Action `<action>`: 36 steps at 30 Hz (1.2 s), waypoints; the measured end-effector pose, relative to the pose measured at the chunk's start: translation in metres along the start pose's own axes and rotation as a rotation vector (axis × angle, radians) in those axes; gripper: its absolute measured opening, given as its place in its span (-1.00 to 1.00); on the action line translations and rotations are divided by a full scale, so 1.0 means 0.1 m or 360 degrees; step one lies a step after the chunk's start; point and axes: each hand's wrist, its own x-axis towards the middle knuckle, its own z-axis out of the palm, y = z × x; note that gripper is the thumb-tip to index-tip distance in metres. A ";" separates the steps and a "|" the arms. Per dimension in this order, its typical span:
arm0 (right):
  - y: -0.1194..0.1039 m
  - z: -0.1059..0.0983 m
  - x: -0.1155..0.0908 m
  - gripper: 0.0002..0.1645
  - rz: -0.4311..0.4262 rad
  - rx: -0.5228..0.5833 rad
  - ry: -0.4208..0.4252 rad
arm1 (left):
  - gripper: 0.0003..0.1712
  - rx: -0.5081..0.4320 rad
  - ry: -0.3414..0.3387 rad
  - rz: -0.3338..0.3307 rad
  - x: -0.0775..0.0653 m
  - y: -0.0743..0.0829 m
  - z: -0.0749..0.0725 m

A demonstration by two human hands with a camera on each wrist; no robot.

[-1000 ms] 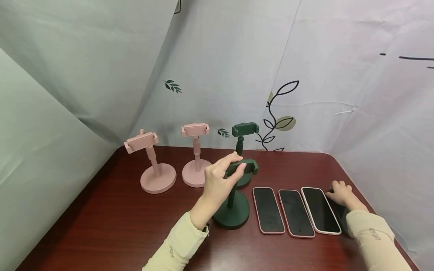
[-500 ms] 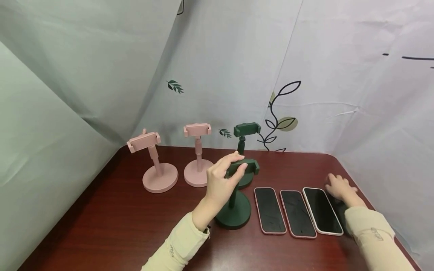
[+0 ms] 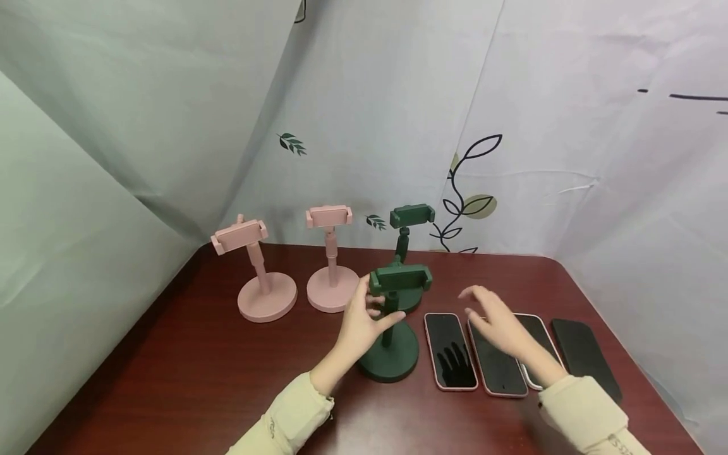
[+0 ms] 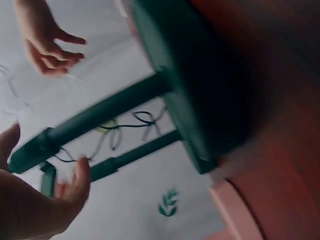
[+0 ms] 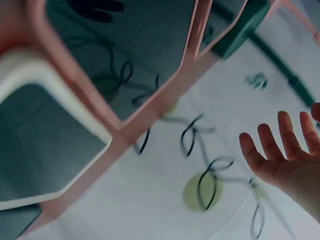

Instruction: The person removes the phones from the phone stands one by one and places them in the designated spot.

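Note:
A green phone stand (image 3: 389, 355) stands upright at the middle of the table. My left hand (image 3: 358, 325) is beside its post, just under the clamp (image 3: 400, 280), thumb stretched in front and fingers bent loosely behind; in the left wrist view a gap shows between fingers (image 4: 80, 182) and post (image 4: 107, 109). My right hand (image 3: 503, 323) hangs over the phones with its fingers spread, holding nothing. Below it lie a pink-edged phone (image 3: 493, 363) and a white-edged phone (image 3: 533, 328), both partly covered. To their left lies another pink-edged phone (image 3: 446, 338).
Behind the front stand is a second green stand (image 3: 412, 216), partly hidden. Two pink phone stands (image 3: 267, 297) occupy the back left. A dark phone (image 3: 587, 354) lies near the table's right edge. Patterned cloth (image 3: 370, 95) hangs around the table (image 3: 227, 379).
My right hand has left the dark phone and moved left over the other phones. My left hand has let go of the clamp and dropped to the post. The clamp's tilt has changed slightly.

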 end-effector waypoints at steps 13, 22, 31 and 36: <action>-0.49 0.27 -0.22 -0.85 -0.0017 0.0522 -0.0373 | -0.70 0.0161 -0.0064 0.0010 0.06 0.01 0.04; -0.84 0.26 -0.34 -0.91 -0.0676 0.0562 -0.0890 | -0.77 0.0266 -0.0176 0.0235 0.39 0.30 0.22; -0.86 0.29 -0.39 -0.88 -0.0637 0.0548 -0.1036 | -0.64 0.0225 -0.0334 0.0261 0.79 0.48 0.66; -0.82 0.34 -0.43 -0.88 -0.0634 0.0566 -0.1085 | -0.66 0.0223 -0.0351 0.0178 0.96 0.43 0.95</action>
